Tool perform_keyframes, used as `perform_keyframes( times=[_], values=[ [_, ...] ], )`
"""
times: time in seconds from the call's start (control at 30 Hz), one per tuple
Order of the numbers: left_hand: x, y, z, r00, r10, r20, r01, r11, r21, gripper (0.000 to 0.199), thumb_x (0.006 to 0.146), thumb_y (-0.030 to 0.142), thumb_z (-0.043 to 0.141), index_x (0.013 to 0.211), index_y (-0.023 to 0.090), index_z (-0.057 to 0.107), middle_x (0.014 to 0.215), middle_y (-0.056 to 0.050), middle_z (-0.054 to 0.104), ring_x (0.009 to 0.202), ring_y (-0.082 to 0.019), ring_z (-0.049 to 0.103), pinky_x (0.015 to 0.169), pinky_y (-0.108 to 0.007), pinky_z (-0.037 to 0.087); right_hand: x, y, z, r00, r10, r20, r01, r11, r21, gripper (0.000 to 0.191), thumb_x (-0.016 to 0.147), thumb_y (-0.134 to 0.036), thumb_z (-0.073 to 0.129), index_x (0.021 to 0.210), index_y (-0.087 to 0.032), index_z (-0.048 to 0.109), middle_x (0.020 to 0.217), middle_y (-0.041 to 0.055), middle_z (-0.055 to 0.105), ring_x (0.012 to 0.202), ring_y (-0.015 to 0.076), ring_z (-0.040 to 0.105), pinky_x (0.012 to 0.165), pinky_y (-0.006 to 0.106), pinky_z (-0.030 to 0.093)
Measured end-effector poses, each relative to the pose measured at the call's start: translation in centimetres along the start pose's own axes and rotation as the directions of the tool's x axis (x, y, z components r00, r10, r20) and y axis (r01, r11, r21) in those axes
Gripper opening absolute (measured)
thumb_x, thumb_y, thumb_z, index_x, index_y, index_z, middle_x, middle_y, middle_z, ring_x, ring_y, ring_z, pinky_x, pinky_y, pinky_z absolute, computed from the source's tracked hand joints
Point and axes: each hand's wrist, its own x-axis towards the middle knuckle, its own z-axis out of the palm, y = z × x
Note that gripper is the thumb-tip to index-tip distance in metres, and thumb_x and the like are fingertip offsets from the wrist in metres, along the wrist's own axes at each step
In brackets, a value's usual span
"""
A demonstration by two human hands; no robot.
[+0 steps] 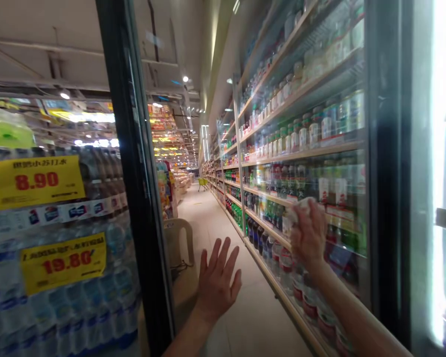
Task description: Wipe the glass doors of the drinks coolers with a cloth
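Observation:
A glass door with a dark frame point(137, 163) stands in front of me, and shelves of bottles show through or in its pane. My left hand point(217, 282) is raised at the lower middle, its fingers spread and nothing in it, just right of the dark frame. Farther right, my right hand point(310, 233) is up at the glass, its fingers bent over a whitish cloth or tissue point(301, 206). That hand is blurred, and its palm side is hidden.
Stacked bottle packs point(59, 297) with yellow price signs point(37, 181) stand at the left. Behind the frame is a beige plastic chair point(180, 238). An aisle floor point(204, 213) runs back to a green cart point(202, 184). A bright light strip point(438, 198) edges the far right.

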Motion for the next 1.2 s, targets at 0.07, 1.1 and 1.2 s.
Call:
perform_keyframes(
  times=[0.07,1.1,1.2],
  values=[
    [0.0,0.0,-0.1,1.0,0.009,-0.007,-0.009,1.0,-0.004,0.046,0.08,0.03,0.056,0.124,0.02,0.05,0.132,-0.009,0.049,0.132,-0.022,0.031,0.112,-0.042,0.013,0.9,-0.2,0.3,0.991,0.108,-0.078,-0.111,0.993,-0.032,0.056,0.083,-0.016,0.043,0.137,-0.024,0.034,0.149,0.0102,0.024,0.135,0.0274,0.026,0.107,0.052,0.025],
    [0.4,0.0,-5.1,0.994,-0.074,-0.077,0.09,0.969,0.231,0.062,0.081,0.017,0.051,0.138,0.02,0.029,0.145,-0.011,0.03,0.135,-0.023,0.026,0.111,-0.047,0.014,1.4,-5.2,-1.4,0.985,-0.099,0.14,0.076,0.985,0.156,0.055,0.079,-0.015,0.047,0.133,-0.027,0.041,0.147,0.0078,0.03,0.136,0.0271,0.024,0.108,0.05,0.021],
    [0.5,0.4,-5.4,0.994,-0.067,-0.083,0.084,0.97,0.229,0.062,0.08,0.018,0.053,0.138,0.021,0.029,0.145,-0.011,0.031,0.134,-0.024,0.027,0.111,-0.047,0.014,0.2,-7.3,-2.2,0.901,-0.355,0.249,0.283,0.916,0.283,0.054,0.078,-0.013,0.048,0.127,-0.033,0.046,0.141,0.0024,0.04,0.136,0.0218,0.026,0.111,0.047,0.018]
  ],
)
